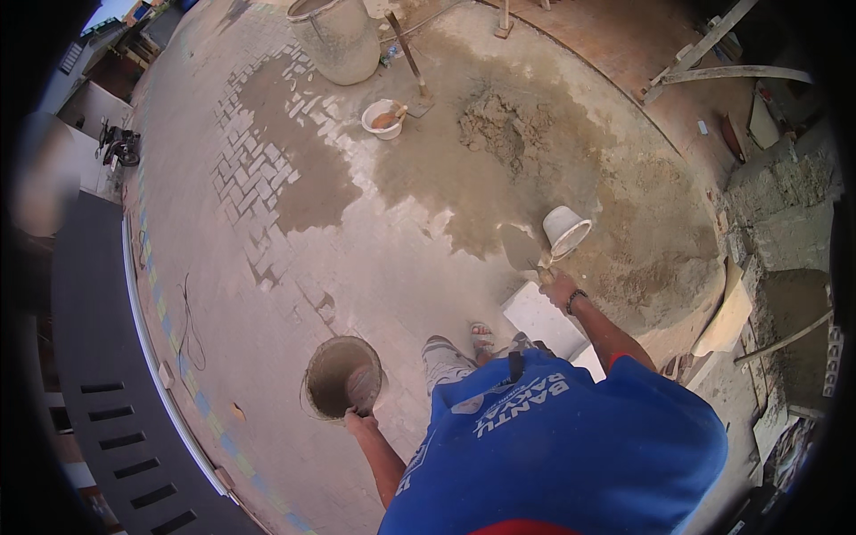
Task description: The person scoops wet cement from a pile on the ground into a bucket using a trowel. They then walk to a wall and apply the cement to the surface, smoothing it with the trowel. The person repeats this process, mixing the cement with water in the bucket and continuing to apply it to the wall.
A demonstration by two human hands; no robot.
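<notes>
My right hand (559, 290), with a dark bracelet at its wrist, is closed round the handle of a trowel (517, 247). The trowel's grey blade points away to the upper left. Just beyond that hand a small whitish bucket (558, 223) leans tilted on the wet ground. On the left, my left hand (360, 421) is closed at the near rim of a round mortar-stained bucket (314, 403). A brownish, rounded shape (363, 386) shows inside it beside my fingers; whether it is a tool or mortar is unclear.
Ahead lies a mound of wet mortar (499, 129). Beyond it stand a white bowl (383, 119), a long-handled tool (410, 58) and a large drum (337, 40). A white block (539, 316) lies by my feet. Wooden supports (704, 53) stand far right; a motorcycle (119, 145) is far left.
</notes>
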